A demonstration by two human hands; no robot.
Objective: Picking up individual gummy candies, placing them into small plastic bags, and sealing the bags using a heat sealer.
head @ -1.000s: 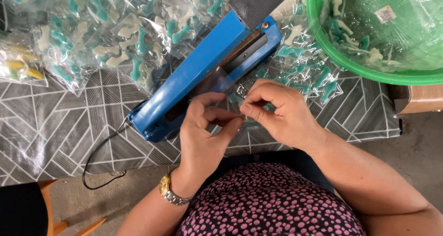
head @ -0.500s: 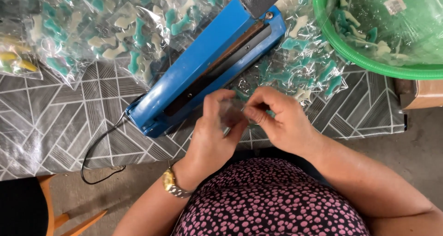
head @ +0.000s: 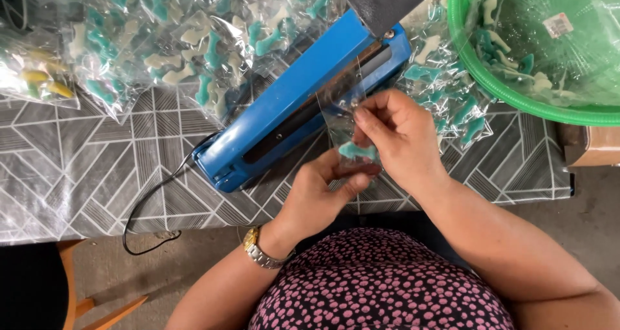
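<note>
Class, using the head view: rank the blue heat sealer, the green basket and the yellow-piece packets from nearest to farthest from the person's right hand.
1. Blue heat sealer: just beyond the right hand, to its upper left.
2. Green basket: upper right corner.
3. Yellow-piece packets: far left edge.

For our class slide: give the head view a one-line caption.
Both hands, left hand and right hand, hold a small clear bag beside a blue heat sealer.
</note>
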